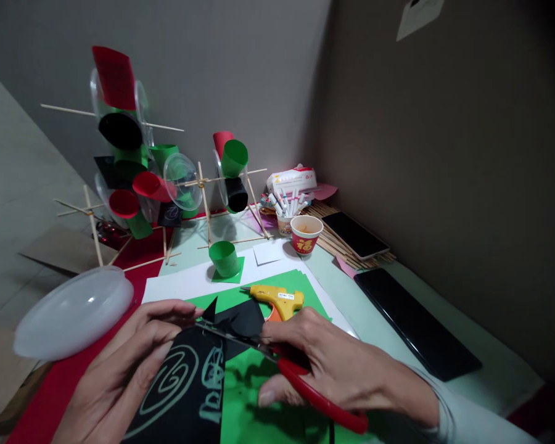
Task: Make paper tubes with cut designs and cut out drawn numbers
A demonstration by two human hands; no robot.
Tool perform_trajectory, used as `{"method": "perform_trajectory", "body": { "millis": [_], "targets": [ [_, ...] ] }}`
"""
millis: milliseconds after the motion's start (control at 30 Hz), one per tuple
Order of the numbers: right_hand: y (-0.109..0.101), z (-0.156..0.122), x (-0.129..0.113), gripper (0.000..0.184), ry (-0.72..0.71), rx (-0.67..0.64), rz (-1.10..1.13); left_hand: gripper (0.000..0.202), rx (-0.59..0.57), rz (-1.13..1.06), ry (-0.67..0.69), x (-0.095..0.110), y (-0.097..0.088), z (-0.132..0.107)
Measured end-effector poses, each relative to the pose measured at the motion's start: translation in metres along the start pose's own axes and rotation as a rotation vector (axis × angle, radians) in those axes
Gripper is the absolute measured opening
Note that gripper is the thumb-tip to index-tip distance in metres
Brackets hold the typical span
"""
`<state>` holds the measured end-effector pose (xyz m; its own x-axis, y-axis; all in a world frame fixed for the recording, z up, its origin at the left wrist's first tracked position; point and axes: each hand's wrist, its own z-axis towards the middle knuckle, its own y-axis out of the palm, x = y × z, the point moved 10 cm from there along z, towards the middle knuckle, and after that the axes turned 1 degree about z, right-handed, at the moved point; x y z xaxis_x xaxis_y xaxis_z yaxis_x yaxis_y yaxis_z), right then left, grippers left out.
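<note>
My left hand pinches the upper edge of a sheet of black paper with chalk-like spirals and marks drawn on it. Closed around the red handles of a pair of scissors is my right hand. The scissor blades lie across the top edge of the black paper, close to my left fingertips, and a pointed black sliver sticks up there. Behind the blades another piece of black paper rests on green paper. A yellow glue gun lies just beyond my right hand.
Stick frames with red, green and black paper tubes stand at the back left. A green paper tube stands mid-table. Further right are a red paper cup, markers, a phone and a black case. A white balloon is at left.
</note>
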<state>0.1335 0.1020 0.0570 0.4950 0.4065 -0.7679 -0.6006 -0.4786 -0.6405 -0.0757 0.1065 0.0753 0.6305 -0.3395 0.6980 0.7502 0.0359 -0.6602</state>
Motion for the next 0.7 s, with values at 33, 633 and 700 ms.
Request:
{"method": "perform_trajectory", "body": {
  "millis": [33,633,700],
  "targets": [
    [0.0008,-0.0003,-0.0001,0.042,0.000,-0.006,0.002,0.023,0.002,-0.026,0.004,0.0010,0.0009,0.0011],
    [0.0007,0.0014,-0.0034,0.039,-0.067,0.002,0.003,0.021,-0.067,-0.063,0.018,0.0010,-0.0008,0.0036],
    [-0.0009,0.0021,-0.0036,0.041,-0.063,0.012,-0.001,0.022,-0.062,-0.055,0.013,0.0015,-0.0015,0.0030]
  ]
}}
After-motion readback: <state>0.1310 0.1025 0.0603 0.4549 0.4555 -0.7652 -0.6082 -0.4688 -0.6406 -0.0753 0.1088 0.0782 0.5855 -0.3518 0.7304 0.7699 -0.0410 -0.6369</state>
